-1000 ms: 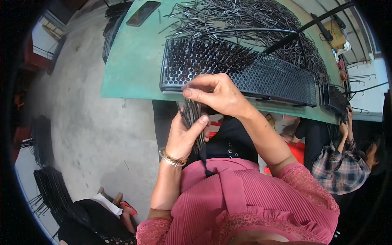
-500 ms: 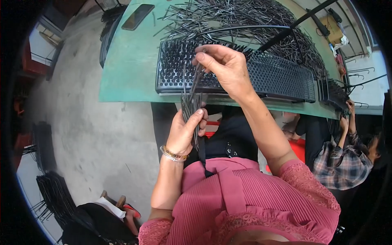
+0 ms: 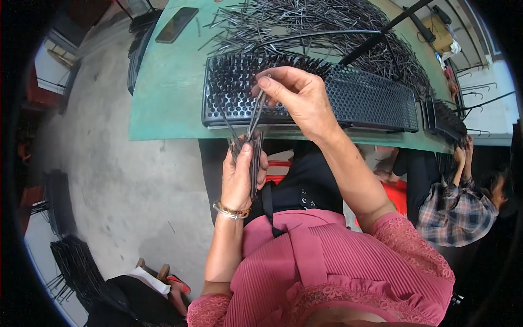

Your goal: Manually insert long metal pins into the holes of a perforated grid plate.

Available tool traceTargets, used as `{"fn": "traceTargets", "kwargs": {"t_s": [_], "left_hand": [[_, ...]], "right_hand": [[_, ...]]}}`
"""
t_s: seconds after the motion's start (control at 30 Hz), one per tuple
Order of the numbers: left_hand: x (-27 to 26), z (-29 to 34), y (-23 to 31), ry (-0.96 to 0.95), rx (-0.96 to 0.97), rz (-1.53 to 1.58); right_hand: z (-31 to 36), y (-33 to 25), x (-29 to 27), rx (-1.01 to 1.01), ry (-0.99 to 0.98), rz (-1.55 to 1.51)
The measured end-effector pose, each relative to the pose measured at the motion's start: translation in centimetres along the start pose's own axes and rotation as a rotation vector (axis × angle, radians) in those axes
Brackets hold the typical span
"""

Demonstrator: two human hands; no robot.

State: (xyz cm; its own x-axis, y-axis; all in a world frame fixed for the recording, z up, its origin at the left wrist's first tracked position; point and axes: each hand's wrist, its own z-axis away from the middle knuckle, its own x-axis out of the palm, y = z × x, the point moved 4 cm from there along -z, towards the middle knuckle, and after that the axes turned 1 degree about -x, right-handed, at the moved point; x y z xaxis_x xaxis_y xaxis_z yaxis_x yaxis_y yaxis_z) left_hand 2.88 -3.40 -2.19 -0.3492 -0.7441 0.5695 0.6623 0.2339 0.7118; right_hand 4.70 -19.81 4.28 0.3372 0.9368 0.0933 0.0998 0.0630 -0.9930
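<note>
- While the left hand (image 3: 235,180) curls round a bundle (image 3: 254,180) of thin dark rods just off the near edge of the worktop (image 3: 163,103), its thumb presses against the front of them.
- The right hand (image 3: 309,106) has thumb and fingers drawn together at the tips, pinching the upper ends of a few rods (image 3: 256,114); exactly how many, I cannot tell.
- These slant up and a little rightward from the bundle to the right fingertips, their lower ends among those in the left hand.
- The rack (image 3: 376,106) lies on the worktop beyond the left hand, its long axis running left to right; dark pieces (image 3: 229,82) crowd its left part, while its right part shows bare holes.
- The right hand is nearer the rack, overlapping it in this view; whether they touch, I cannot tell.
- Past the rack lies a loose pile (image 3: 338,22) of rods, with a phone (image 3: 177,25) to its left.
</note>
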Motion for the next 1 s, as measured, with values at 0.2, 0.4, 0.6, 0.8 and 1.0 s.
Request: {"fn": "traceTargets", "kwargs": {"t_s": [0.2, 0.4, 0.6, 0.8, 1.0], "left_hand": [[-0.1, -0.3, -0.3, 0.034, -0.021, -0.030], [-0.3, 0.2, -0.7, 0.033, -0.048, -0.009], [-0.2, 0.1, -1.3, 0.039, -0.079, -0.058], [-0.2, 0.1, -1.2, 0.029, -0.048, -0.079], [0.0, 0.1, -1.0, 0.033, -0.034, -0.087]], "right_hand": [[-0.3, -0.9, -1.6, -0.167, 0.252, -0.104], [0.7, -1.1, -3.0, -0.331, 0.320, 0.186], [0.9, 0.6, -3.0, -0.361, 0.286, 0.453], [1.2, 0.6, -2.9, -0.409, 0.304, 0.456], [1.7, 0.0, -2.5, -0.527, 0.333, 0.624]]}}
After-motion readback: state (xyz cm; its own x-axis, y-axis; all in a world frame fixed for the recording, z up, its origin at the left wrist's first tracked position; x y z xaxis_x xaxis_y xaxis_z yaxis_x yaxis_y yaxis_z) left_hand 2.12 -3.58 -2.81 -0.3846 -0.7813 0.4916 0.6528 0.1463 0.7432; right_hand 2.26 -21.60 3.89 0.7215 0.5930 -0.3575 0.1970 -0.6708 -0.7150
